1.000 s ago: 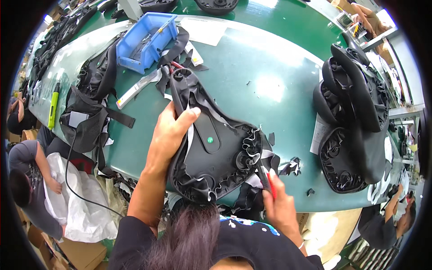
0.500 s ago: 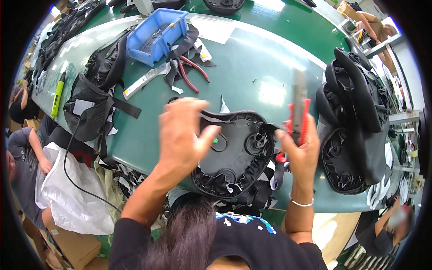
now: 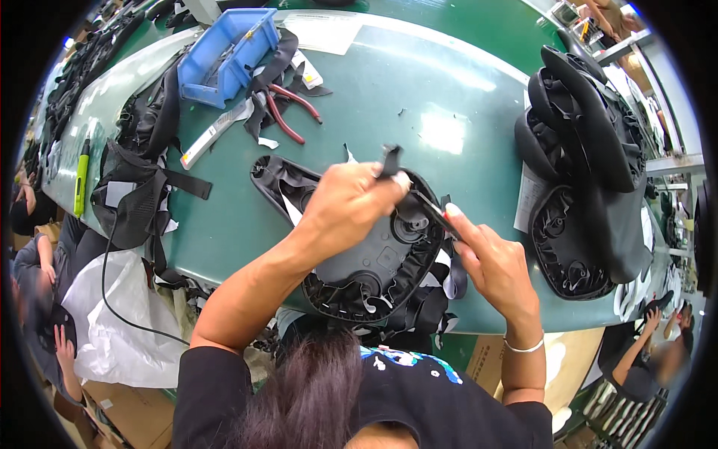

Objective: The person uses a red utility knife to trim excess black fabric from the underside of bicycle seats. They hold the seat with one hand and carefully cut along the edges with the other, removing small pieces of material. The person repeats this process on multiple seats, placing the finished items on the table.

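Glossy green worktable (image 3: 479, 161), white light glare (image 3: 441, 132), pale metal framework (image 3: 677, 165)

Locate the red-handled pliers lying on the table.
In the head view, the red-handled pliers lie left of centre on the green table, below and right of the blue bin, beside black scraps.

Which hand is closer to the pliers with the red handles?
The left. The left hand is nearer the person and a bit right of the pliers; the right hand is farther to the right and even nearer the person.
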`<state>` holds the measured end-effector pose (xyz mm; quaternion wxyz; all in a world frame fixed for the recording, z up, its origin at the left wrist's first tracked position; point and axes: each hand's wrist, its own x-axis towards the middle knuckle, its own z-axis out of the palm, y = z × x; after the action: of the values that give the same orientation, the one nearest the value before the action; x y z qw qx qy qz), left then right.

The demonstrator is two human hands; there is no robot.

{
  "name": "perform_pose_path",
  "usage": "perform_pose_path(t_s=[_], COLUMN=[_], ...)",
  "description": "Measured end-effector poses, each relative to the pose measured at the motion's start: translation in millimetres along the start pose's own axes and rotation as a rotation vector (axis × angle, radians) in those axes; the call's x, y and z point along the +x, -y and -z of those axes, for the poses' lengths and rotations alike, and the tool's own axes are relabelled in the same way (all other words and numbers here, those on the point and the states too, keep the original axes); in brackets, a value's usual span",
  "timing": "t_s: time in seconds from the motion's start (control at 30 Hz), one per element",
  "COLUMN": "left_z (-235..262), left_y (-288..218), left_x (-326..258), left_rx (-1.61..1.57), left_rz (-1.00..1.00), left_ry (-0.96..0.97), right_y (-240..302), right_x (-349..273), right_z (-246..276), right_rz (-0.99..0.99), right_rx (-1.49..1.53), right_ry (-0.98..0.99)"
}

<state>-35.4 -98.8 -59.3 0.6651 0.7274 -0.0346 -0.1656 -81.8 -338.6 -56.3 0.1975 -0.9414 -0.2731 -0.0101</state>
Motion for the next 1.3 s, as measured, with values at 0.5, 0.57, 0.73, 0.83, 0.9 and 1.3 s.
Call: perform_pose_path(t_s=[0.5,0.57,0.73,0.83,0.9,1.3], left_z=[18.2,20.9,41.2,31.4,26.4,155.7], left_y=[-1.9,-1.0,15.3,9.2,20.7,-42.4], left_x=[50.1,54.7,46.9,12.8,-17.2,-42.4], left_rx=[0.918,0.749,-0.212,-0.486,-0.405,-1.159], left_rz=[-0.891,-0.795,-0.224,-0.179,-0.142,-0.611], left_ry=[-0.251,-0.49,-0.336,-0.258,-0.246,0.106], right_y=[38.7,53.9,51.8,11.5,-14.0,27.8], right_x=[13.3,3.8,2.7,37.7,66.8,-14.7], right_z=[-0.9,-7.8,4.6,25.1,37.7,49.2], right_rz=[-0.24,-0.272,-0.185,-0.059,0.111,-0.129], right_rx=[-0.275,-0.343,-0.33,-0.364,-0.286,-0.328], right_ry=[-0.029,-0.022,0.097,0.119,0.189,0.296])
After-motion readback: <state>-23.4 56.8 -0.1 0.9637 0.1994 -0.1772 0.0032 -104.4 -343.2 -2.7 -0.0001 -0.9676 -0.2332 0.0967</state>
